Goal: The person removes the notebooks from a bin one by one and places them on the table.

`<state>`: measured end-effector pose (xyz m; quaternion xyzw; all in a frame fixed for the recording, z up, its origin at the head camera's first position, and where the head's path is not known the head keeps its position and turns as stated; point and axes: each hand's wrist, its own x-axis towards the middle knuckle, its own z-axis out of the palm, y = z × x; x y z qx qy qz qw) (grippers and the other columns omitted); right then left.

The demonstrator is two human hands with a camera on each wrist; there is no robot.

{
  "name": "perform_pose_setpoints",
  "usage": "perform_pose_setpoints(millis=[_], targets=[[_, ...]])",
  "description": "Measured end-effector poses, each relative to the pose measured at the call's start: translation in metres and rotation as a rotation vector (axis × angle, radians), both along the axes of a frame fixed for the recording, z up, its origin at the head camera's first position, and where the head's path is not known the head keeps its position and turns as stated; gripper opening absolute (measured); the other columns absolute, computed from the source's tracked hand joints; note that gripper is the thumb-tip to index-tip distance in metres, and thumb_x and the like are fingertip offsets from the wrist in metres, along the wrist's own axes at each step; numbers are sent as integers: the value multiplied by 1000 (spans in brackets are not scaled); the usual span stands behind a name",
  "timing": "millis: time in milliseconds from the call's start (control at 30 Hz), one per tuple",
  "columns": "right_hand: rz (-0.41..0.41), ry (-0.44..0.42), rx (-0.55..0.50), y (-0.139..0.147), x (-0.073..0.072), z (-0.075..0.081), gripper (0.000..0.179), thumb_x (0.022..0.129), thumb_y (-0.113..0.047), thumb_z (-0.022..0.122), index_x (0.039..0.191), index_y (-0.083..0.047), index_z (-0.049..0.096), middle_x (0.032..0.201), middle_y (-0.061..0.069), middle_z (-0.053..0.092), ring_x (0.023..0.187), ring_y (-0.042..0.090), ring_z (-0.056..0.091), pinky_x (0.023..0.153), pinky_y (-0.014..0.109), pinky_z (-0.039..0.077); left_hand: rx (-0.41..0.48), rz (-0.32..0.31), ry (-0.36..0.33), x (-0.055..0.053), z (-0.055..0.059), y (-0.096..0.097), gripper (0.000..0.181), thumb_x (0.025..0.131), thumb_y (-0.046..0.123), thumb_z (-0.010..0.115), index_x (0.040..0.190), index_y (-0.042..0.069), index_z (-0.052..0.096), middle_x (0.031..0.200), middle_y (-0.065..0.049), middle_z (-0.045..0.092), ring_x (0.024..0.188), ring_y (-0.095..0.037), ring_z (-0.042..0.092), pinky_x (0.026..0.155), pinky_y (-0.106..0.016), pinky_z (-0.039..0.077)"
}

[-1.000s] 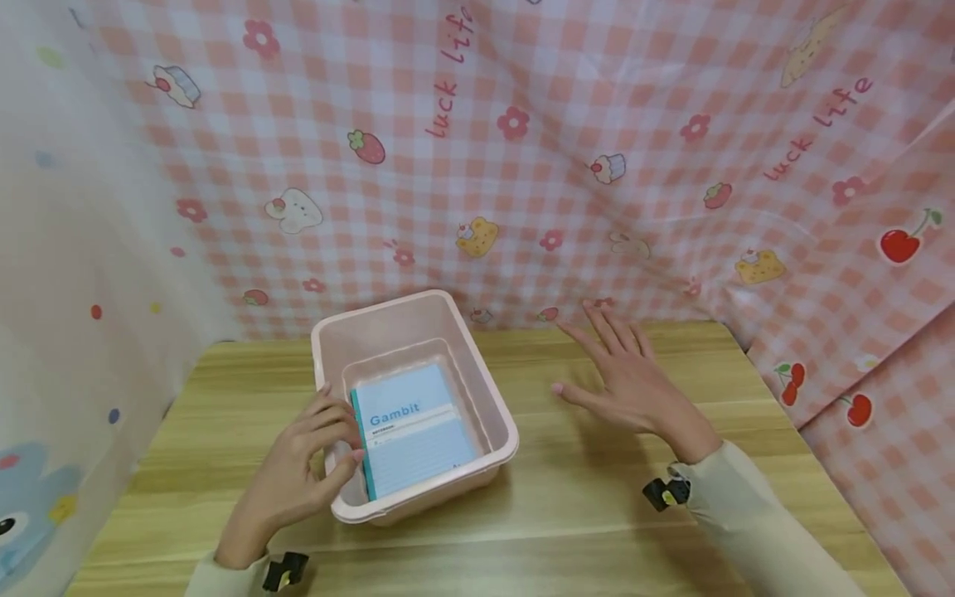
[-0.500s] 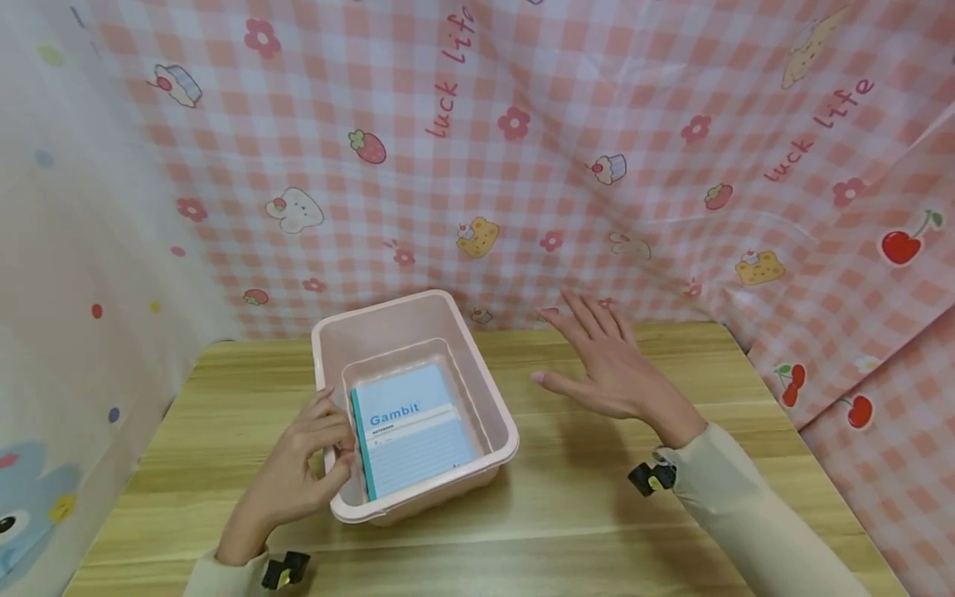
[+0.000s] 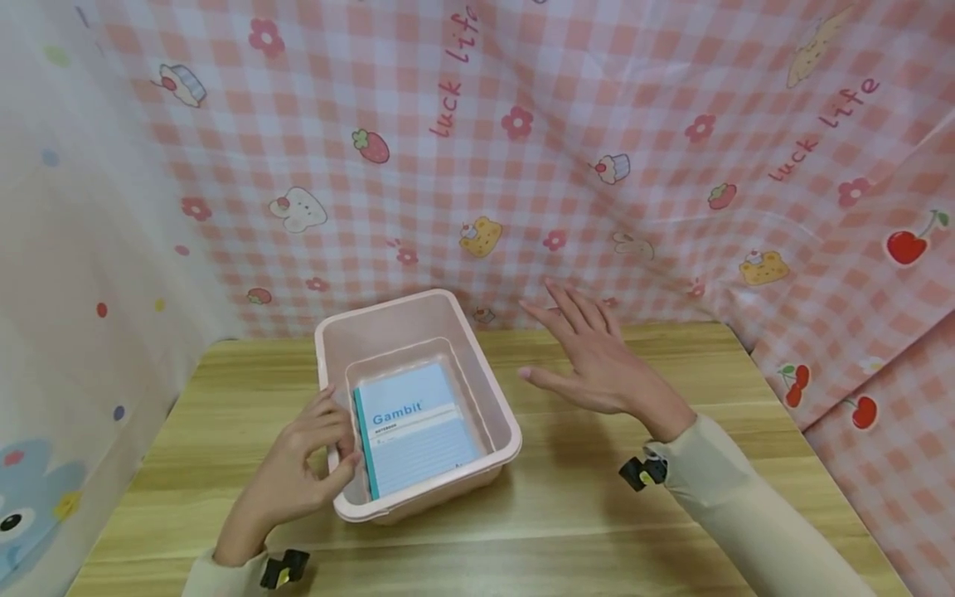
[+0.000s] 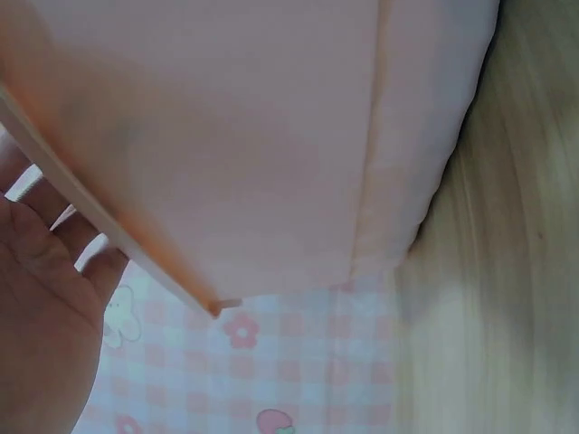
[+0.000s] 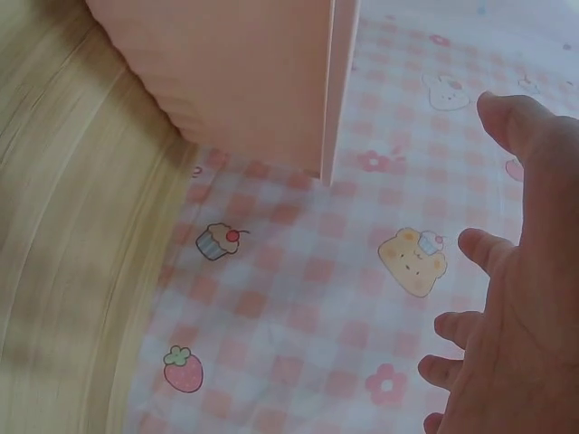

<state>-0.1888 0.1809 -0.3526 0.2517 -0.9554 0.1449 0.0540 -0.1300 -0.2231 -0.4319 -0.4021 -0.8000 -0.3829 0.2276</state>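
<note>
A pale pink plastic bin (image 3: 388, 332) sits on the table, left of centre in the head view. Flat on its bottom lies a light blue notebook (image 3: 418, 439) marked "Gambit", with a teal spine. My left hand (image 3: 298, 464) grips the bin's left rim, its fingers bent over the edge near the notebook's spine. From the left wrist, the bin's outer wall (image 4: 226, 136) fills much of the view. My right hand (image 3: 597, 365) hovers to the right of the bin, apart from it, with fingers spread and nothing held. The right wrist view shows those fingers beside the bin's wall (image 5: 235, 72).
A wooden table (image 3: 567, 539) carries the bin. Pink checked cloth (image 3: 418, 191) hangs directly behind the table's back edge and along the right side. A pale printed cloth (image 3: 97, 249) hangs on the left.
My right hand has drifted left and slightly away from me, nearer the bin. The left hand stays at the left rim, with small finger shifts. Bin and notebook stay put.
</note>
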Motion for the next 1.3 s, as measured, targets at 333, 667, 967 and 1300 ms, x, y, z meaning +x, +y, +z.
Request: perform_pose_setpoints(millis=[333, 667, 967, 1300], targets=[[26, -3, 0, -10, 1, 10, 84, 94, -68, 54, 163, -39, 16, 174, 3, -1, 160, 35, 3, 125, 69, 4, -8, -79, -40, -1, 4, -2, 39, 72, -5, 77, 78, 29, 58, 83, 17, 59, 85, -6, 58, 132, -37, 19], [64, -12, 15, -27, -2, 22, 85, 94, -69, 53, 162, -43, 11, 174, 1, -2, 161, 33, 4, 126, 68, 6, 27, -179, -164, -7, -3, -4, 43, 75, -10, 76, 76, 29, 58, 82, 13, 58, 89, -7, 55, 133, -33, 7], [126, -60, 43, -45, -7, 29, 86, 94, -65, 57, 163, -41, 12, 174, -1, -7, 161, 30, 0, 128, 64, 5, 33, -165, -187, -5, -1, 1, 43, 76, -10, 75, 74, 29, 57, 82, 14, 58, 88, -7, 55, 133, -33, 8], [175, -133, 103, -86, -14, 31, 84, 94, -74, 45, 163, -42, 10, 174, 2, 0, 161, 32, -2, 128, 66, 4, 24, -160, -157, 1, -3, -6, 43, 76, -10, 75, 74, 29, 55, 80, 15, 58, 92, -8, 50, 133, -32, 7]])
